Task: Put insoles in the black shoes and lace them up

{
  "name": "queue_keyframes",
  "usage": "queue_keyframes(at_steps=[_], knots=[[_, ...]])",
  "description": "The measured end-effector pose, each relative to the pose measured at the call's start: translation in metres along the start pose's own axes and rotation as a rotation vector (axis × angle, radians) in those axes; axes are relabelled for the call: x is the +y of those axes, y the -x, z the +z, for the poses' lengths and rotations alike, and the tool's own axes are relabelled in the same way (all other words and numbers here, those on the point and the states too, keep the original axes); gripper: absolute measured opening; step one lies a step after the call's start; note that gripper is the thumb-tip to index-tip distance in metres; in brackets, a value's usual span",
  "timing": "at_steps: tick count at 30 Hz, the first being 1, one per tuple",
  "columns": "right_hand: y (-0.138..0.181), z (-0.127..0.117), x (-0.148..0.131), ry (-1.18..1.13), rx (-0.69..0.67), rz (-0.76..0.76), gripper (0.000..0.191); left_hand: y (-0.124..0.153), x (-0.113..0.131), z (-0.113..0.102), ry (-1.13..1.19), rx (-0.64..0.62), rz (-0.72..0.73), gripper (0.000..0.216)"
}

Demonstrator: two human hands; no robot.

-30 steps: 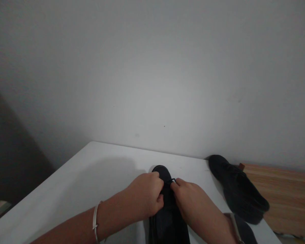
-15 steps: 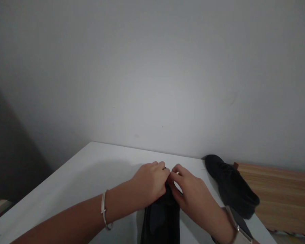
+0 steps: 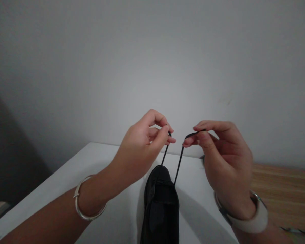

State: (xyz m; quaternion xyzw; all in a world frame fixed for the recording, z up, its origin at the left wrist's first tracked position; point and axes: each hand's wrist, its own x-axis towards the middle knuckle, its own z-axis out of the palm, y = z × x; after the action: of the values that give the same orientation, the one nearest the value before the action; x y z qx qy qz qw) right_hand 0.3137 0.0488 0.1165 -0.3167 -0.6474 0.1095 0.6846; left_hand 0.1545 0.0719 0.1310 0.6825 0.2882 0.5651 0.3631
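A black shoe [image 3: 162, 206] stands on the white table, its toe pointing away from me and its opening toward me. Two ends of a black shoelace [image 3: 178, 165] run up from its front, drawn taut. My left hand [image 3: 142, 145] pinches one end between thumb and fingers, above and left of the toe. Higher on the right, my right hand [image 3: 223, 162] pinches the other end between thumb and forefinger. Both hands are raised off the shoe and apart from each other.
The white table [image 3: 112, 217] meets a grey wall [image 3: 152, 74] at its back edge. To the right lies a wood-grain surface [image 3: 282, 193]. The second black shoe is almost wholly hidden behind my right hand.
Both hands have risen from the shoe's front and moved apart, the right one further to the right. The lace ends now stretch between the shoe and my fingers.
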Motion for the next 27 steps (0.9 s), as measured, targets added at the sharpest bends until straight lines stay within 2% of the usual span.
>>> queue_keyframes(at_steps=[3, 8, 10, 12, 15, 18, 20, 23, 25, 27], knots=[[-0.001, 0.005, 0.006, 0.037, -0.076, -0.077, 0.008, 0.0, -0.004, 0.012, 0.134, -0.114, -0.051, 0.004], [-0.005, 0.004, 0.011, 0.109, -0.03, -0.166, 0.009, -0.002, -0.004, 0.021, 0.343, -0.213, -0.122, 0.008], [-0.001, 0.002, 0.014, 0.05, -0.048, -0.104, 0.009, -0.002, -0.003, 0.02, 0.337, -0.24, -0.147, 0.008], [0.005, -0.001, 0.019, -0.03, -0.095, 0.031, 0.011, -0.002, -0.004, 0.017, 0.324, -0.239, -0.16, 0.009], [0.014, -0.006, 0.025, -0.144, -0.239, 0.229, 0.021, -0.002, -0.006, 0.014, 0.328, -0.229, -0.143, 0.011], [0.016, -0.012, 0.028, -0.148, -0.342, 0.314, 0.02, -0.001, -0.009, 0.011, 0.285, -0.271, -0.104, 0.011], [0.015, -0.015, 0.029, -0.12, -0.335, 0.34, 0.016, 0.0, -0.01, 0.008, 0.247, -0.296, -0.082, 0.011], [0.014, -0.021, 0.031, -0.119, -0.29, 0.384, 0.015, 0.003, -0.014, -0.005, 0.166, -0.293, -0.096, 0.023], [0.015, -0.026, 0.033, -0.194, -0.206, 0.423, 0.015, 0.004, -0.019, -0.021, 0.091, -0.298, -0.138, 0.023], [0.02, -0.034, 0.036, -0.302, -0.114, 0.473, 0.013, 0.007, -0.03, -0.042, 0.054, -0.33, -0.19, 0.012]])
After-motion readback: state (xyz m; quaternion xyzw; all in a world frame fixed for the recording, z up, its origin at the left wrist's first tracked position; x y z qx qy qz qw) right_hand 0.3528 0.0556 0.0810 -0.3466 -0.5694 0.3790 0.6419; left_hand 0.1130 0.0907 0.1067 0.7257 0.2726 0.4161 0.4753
